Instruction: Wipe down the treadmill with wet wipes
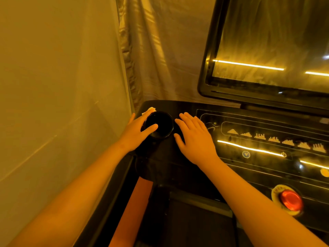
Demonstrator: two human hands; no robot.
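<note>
At the cup holder [159, 124] rim, left hand [138, 134] is pressing a wet wipe [151, 110] under spread fingers, best swept fully around; right hand [194, 138] is resting flat, fingers apart.

1. Two hands on the console: the left hand [138, 133]; the right hand [195, 138]; two bare forearms lead to them.
2. One treadmill console [187, 168], black and glossy.
3. One round cup holder [159, 124] sunk into the console.
4. One wet wipe [150, 110], only a pale scrap of it showing past the left hand's fingertips.
5. One dark screen [270, 41], tilted above the console.
6. One red stop button [291, 200].
7. Seven small bar-pattern program icons [275, 138] in a row; the far right is cut by the frame edge, so more may exist.
8. One curtain [160, 50] behind.
</note>
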